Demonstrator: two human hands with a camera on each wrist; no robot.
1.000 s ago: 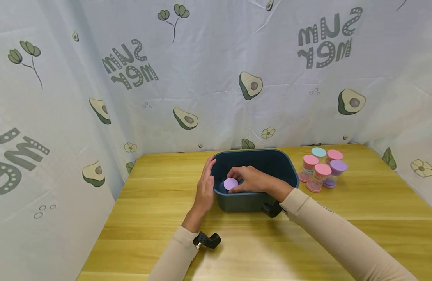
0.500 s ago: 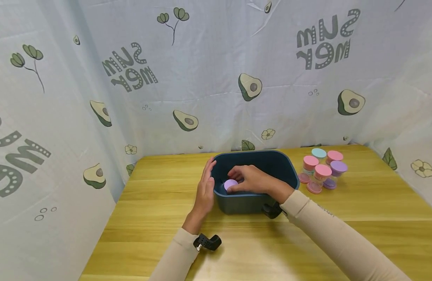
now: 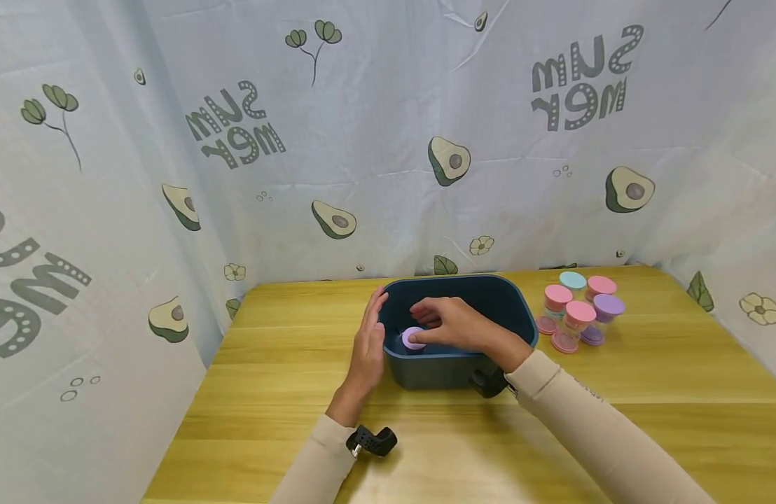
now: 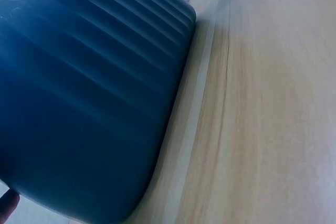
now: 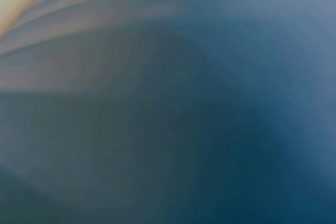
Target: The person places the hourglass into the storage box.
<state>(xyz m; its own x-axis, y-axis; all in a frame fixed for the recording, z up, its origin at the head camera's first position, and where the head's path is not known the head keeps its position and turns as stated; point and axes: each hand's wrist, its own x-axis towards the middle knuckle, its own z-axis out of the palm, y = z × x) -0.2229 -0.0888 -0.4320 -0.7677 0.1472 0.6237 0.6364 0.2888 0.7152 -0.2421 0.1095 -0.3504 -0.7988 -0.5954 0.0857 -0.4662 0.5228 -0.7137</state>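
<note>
In the head view, a dark blue rectangular bin (image 3: 438,372) stands on the wooden table. My left hand (image 3: 365,346) rests against its left wall with the fingers straight; one fingertip (image 4: 7,206) shows at the bin's edge in the left wrist view. Inside the bin, near its left front corner, is a small container with a round purple lid (image 3: 410,339); its body is hidden. My right hand (image 3: 454,323) reaches into the bin over the front rim. Its thumb overlaps the lid, while the other fingers are spread away from it. The right wrist view shows only the blurred bin wall (image 5: 157,103).
Right of the bin, several small clear cups with coloured lids stand close together: pink (image 3: 580,313), purple (image 3: 608,305) and light blue (image 3: 572,281). A printed curtain (image 3: 388,175) hangs behind the table (image 3: 287,322).
My right fingers have opened away from the purple-lidded container, which now sits a little lower in the bin. The left hand has stayed at the bin's side.
</note>
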